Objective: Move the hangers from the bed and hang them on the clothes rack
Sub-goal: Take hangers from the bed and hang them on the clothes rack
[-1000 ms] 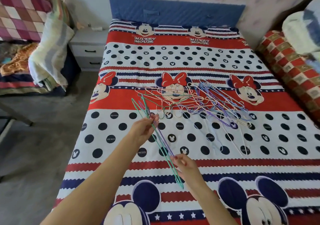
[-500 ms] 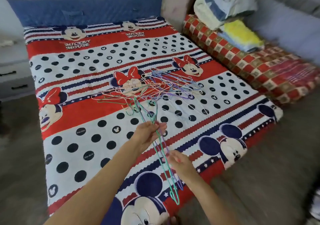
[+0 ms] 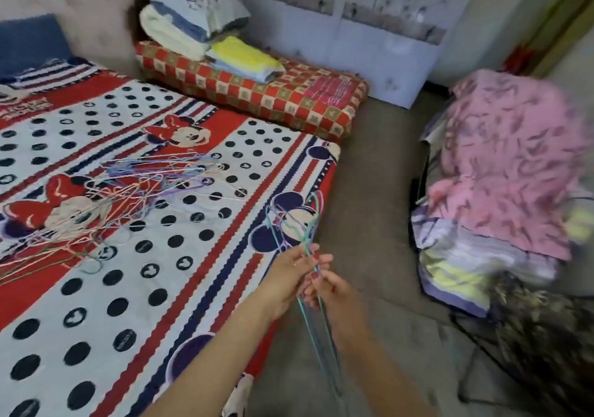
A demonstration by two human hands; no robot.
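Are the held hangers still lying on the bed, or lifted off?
Lifted off: both hands grip the hangers, hooks up, beyond the bed's edge.

Red lettering stands on the white stripe of the bed sheet point(image 3: 96, 288) at the far left edge, but it is too blurred to read.

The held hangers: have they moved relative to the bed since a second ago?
Yes. The held hangers, gripped by both hands, were over the bed's middle; now they are at its foot edge, partly over the floor.
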